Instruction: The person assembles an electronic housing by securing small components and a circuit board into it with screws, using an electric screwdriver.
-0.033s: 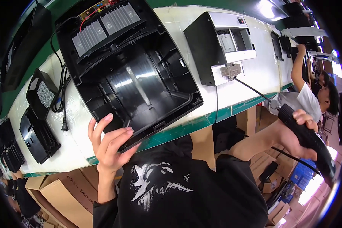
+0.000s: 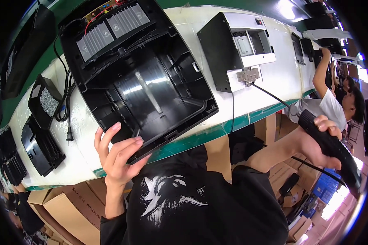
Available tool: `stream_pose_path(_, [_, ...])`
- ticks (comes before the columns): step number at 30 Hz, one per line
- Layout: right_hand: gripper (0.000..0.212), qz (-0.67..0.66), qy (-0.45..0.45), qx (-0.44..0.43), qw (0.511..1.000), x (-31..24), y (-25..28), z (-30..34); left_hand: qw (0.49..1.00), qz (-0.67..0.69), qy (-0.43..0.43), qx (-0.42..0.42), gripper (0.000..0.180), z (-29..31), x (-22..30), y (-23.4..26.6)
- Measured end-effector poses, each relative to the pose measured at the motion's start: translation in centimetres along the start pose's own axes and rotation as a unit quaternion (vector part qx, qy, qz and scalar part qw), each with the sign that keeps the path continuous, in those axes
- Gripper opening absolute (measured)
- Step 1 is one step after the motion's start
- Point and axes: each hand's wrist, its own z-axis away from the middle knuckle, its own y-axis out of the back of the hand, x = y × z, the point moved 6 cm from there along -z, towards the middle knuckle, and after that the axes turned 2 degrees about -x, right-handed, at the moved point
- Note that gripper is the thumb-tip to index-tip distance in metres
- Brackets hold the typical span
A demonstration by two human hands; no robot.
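My left hand (image 2: 120, 153) grips the near left corner of a large black plastic housing (image 2: 184, 126), with its fingers over the rim and the thumb below. The housing lies open side up, and two grey finned heat sinks (image 2: 112, 32) and a red wire show at its far end. At the right, my right hand (image 2: 319, 147) is closed around a black electric screwdriver (image 2: 333, 153). Its long thin shaft (image 2: 274, 98) reaches left to a small metal block (image 2: 248, 76) on the front of a black and silver box-shaped machine (image 2: 221, 51); the exact tip is hard to make out.
Left of the housing are a black tray of screws (image 2: 49, 100), a coiled power cord (image 2: 65, 106) and stacked black plastic parts (image 2: 41, 145). Cardboard boxes (image 2: 69, 208) stand below the table edge. Another person (image 2: 333, 102) works at the far right. A blue crate (image 2: 327, 188) is lower right.
Almost nothing differs; the screwdriver and my right hand have shifted very slightly. My left hand stays on the housing.
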Motion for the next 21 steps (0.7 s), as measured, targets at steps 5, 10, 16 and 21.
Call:
stream_pose_path(5, [0.080, -0.034, -0.043, -0.081, 0.995, 2.1, -1.4, 0.0, 1.000, 0.006, 0.012, -0.005, 0.033, -0.1, 0.4, -0.6])
stream_pose_path(10, [0.082, -0.104, -0.134, -0.172, 0.970, 5.0, -3.8, -1.8, 1.000, 0.015, 0.023, 0.003, 0.032, -0.6, 1.3, -1.5])
stream_pose_path(16, [0.049, 0.075, -0.170, -0.162, 0.969, 9.7, -9.6, -4.6, 0.999, 0.008, 0.032, 0.021, 0.034, -1.3, 1.8, -1.9])
stream_pose_path(21, [0.032, 0.083, -0.161, -0.179, 0.967, 10.6, -12.9, -3.0, 0.997, 0.035, 0.039, 0.052, 0.043, -0.6, 1.0, -1.4])
